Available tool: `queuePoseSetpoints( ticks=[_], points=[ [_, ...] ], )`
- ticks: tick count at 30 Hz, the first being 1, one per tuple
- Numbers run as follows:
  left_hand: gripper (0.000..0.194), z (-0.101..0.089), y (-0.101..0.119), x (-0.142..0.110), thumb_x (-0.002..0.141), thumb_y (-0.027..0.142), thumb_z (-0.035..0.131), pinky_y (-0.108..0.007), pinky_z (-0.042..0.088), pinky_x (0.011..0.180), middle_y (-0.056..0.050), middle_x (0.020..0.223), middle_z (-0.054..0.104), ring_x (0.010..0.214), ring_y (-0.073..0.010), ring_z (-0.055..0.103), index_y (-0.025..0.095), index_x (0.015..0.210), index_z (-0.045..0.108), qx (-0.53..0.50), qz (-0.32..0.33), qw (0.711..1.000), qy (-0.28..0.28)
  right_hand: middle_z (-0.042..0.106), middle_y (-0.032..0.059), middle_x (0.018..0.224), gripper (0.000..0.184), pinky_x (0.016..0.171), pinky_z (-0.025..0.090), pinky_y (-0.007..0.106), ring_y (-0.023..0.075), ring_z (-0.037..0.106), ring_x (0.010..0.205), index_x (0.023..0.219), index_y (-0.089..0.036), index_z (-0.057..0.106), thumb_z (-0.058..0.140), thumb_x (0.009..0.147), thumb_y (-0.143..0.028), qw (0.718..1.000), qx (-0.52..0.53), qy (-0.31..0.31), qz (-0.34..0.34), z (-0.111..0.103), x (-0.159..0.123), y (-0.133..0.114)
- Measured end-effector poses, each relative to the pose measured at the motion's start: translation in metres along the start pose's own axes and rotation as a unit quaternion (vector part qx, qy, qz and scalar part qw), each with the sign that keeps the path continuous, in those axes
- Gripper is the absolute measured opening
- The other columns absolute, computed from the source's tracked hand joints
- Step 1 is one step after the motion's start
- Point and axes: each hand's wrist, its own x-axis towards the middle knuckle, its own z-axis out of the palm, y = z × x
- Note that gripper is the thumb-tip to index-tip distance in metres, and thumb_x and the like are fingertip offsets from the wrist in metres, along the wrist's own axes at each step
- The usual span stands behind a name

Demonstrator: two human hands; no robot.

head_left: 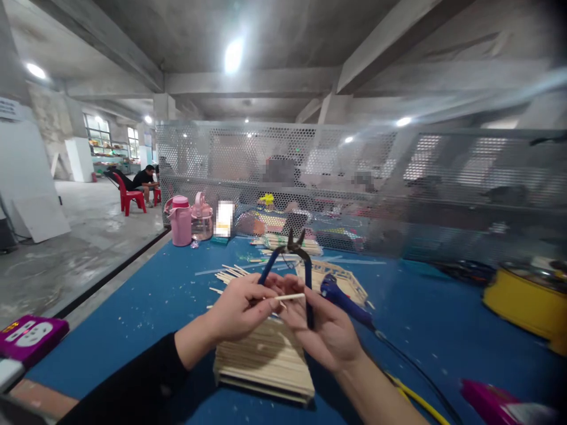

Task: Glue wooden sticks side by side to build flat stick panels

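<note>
My left hand (239, 307) pinches a short pale wooden stick (293, 297) between thumb and fingers, its free end pointing right. My right hand (330, 333) is wrapped around a pair of blue-handled cutting pliers (307, 265), whose dark jaws are spread and point up and away from me. The stick lies across the space between the pliers' handles, apart from the jaws. Under both hands sits a boxy structure of stacked wooden sticks (261, 369). Just beyond, a fenced wooden stick frame (354, 286) lies beside a blue glue gun (348, 302).
Loose sticks (230, 273) and bundled sticks (287, 243) lie farther back, before a perforated metal screen (239, 153). A pink flask (181, 221) and bottle (202, 219) stand back left. A yellow pot (522, 301) is at right, a purple power strip (33, 339) at left.
</note>
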Motion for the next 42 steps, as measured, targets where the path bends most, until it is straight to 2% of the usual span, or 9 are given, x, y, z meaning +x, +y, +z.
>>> queuePoseSetpoints(
  ticks=[4,7,11,15,19,22,24,32,42],
  points=[
    [0.025,0.000,0.011,-0.002,0.084,0.024,0.045,-0.027,0.042,0.075,-0.007,0.082,0.065,0.079,-0.0155,0.057,0.015,0.082,0.068,-0.026,0.030,0.998,-0.047,0.061,0.0096,0.111,0.044,0.079,0.047,0.038,0.0233,0.056,0.102,0.103,-0.025,0.058,0.039,0.076,-0.055,0.989,-0.067,-0.127,0.022,-0.001,-0.011,-0.008],
    [0.026,0.001,0.020,-0.003,0.084,0.025,0.044,-0.026,0.041,0.069,-0.004,0.068,0.062,0.069,-0.0139,0.053,0.016,0.076,0.068,-0.014,0.022,0.996,-0.080,0.060,0.0112,0.114,0.055,0.080,0.046,0.036,0.0237,0.054,0.107,0.111,-0.024,0.056,0.034,0.076,-0.061,0.981,-0.135,-0.137,0.036,0.001,-0.016,-0.013],
    [0.026,0.005,0.025,-0.005,0.084,0.025,0.046,-0.024,0.041,0.063,-0.005,0.071,0.062,0.066,-0.0135,0.053,0.015,0.076,0.068,-0.021,-0.013,0.999,-0.029,0.058,0.0089,0.118,0.041,0.088,0.043,0.037,0.0226,0.051,0.112,0.105,-0.025,0.057,0.039,0.080,-0.051,0.993,-0.082,-0.088,0.009,0.005,-0.014,-0.016],
    [0.032,0.005,0.014,-0.004,0.086,0.031,0.042,-0.022,0.039,0.054,-0.001,0.060,0.061,0.054,-0.0113,0.051,0.015,0.076,0.067,-0.021,-0.104,0.989,0.103,0.066,0.0040,0.081,0.022,0.081,0.046,0.039,0.0217,0.063,0.085,0.085,-0.025,0.052,0.045,0.079,-0.044,0.992,-0.106,0.062,-0.033,-0.010,-0.004,-0.022],
    [0.034,0.001,-0.002,-0.001,0.084,0.034,0.044,-0.021,0.037,0.051,0.001,0.052,0.058,0.050,-0.0106,0.049,0.014,0.065,0.064,-0.008,-0.169,0.970,0.176,0.060,0.0002,0.068,0.017,0.072,0.047,0.037,0.0203,0.059,0.068,0.084,-0.022,0.053,0.054,0.069,-0.029,0.909,-0.388,0.146,-0.033,-0.036,0.000,-0.027],
    [0.031,0.002,-0.010,0.001,0.083,0.034,0.045,-0.020,0.037,0.051,0.000,0.052,0.059,0.051,-0.0109,0.049,0.014,0.068,0.064,-0.015,-0.187,0.964,0.187,0.063,0.0060,0.095,0.038,0.086,0.041,0.038,0.0226,0.057,0.091,0.103,-0.020,0.056,0.048,0.066,-0.016,0.821,-0.559,0.112,0.003,-0.039,-0.003,-0.024],
    [0.031,0.003,-0.013,0.001,0.083,0.033,0.044,-0.020,0.036,0.051,0.000,0.053,0.059,0.053,-0.0112,0.049,0.014,0.068,0.063,-0.025,-0.187,0.965,0.180,0.058,0.0077,0.115,0.052,0.093,0.036,0.036,0.0220,0.051,0.106,0.116,-0.019,0.052,0.044,0.065,-0.011,0.793,-0.604,0.075,0.014,-0.035,-0.005,-0.020],
    [0.032,0.007,-0.007,-0.001,0.084,0.032,0.044,-0.020,0.036,0.053,0.000,0.053,0.056,0.053,-0.0106,0.048,0.014,0.063,0.059,-0.040,-0.169,0.975,0.138,0.051,0.0093,0.127,0.064,0.095,0.035,0.038,0.0232,0.046,0.116,0.127,-0.019,0.045,0.044,0.064,-0.008,0.748,-0.662,0.046,0.028,-0.023,-0.009,-0.014],
    [0.028,0.008,-0.011,-0.005,0.084,0.032,0.044,-0.021,0.037,0.055,-0.001,0.055,0.058,0.054,-0.0113,0.049,0.014,0.073,0.062,-0.066,-0.169,0.973,0.141,0.040,0.0105,0.137,0.071,0.102,0.027,0.043,0.0239,0.034,0.126,0.135,-0.018,0.034,0.042,0.065,-0.008,0.733,-0.679,0.003,0.032,-0.030,-0.012,-0.012]
  ],
)
